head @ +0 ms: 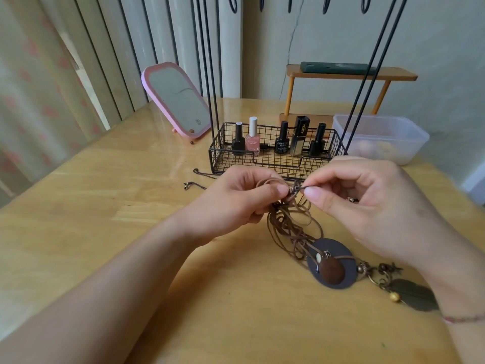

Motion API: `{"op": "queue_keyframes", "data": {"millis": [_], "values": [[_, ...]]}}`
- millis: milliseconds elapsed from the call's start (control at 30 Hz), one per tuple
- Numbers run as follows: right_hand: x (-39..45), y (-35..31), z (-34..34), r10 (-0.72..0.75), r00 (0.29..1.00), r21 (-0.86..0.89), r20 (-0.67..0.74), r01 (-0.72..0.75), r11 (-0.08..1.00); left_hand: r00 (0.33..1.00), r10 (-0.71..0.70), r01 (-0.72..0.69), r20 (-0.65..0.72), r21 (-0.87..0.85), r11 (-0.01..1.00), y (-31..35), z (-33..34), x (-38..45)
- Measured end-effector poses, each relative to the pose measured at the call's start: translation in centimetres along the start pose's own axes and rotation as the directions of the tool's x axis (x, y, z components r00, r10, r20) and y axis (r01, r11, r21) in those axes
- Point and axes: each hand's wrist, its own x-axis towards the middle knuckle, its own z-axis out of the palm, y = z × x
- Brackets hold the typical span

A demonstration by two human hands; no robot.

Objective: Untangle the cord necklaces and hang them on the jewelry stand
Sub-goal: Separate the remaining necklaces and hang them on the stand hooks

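Both hands pick at a knot in the tangled cords, just in front of the stand.

The left hand (236, 203) pinches the cords (288, 222) at the snarl; the right hand (367, 203) pinches a small metal end beside it, fingertips nearly touching. The cords look soft, light and limp, so they should slide if loosened strand by strand near the knot, not tugged. Pendants (332, 264) lie on the table (105, 206) toward the right wrist and will likely drag (the round one looks heaviest). The stand (275, 153) and its basket sit close behind the hands, hooks high above; open tabletop lies left and nearer the person.
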Motion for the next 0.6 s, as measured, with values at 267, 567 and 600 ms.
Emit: {"op": "queue_keyframes", "data": {"millis": [267, 567, 600], "values": [[0.04, 0.03, 0.06, -0.027, 0.994, -0.027, 0.106, 0.03, 0.999, 0.998, 0.048, -0.046, -0.047, 0.04, 0.998, 0.05, 0.3, -0.07], [0.08, 0.14, 0.32, 0.139, 0.985, -0.077, 0.105, -0.132, 0.988, 0.996, 0.048, -0.051, -0.081, -0.046, 0.998, -0.06, 0.22, 0.11], [0.15, 0.02, 0.38, 0.169, 0.98, -0.029, 0.104, -0.167, 0.986, 0.996, 0.05, -0.055, -0.08, -0.068, 0.996, -0.14, 0.17, 0.14]]}}
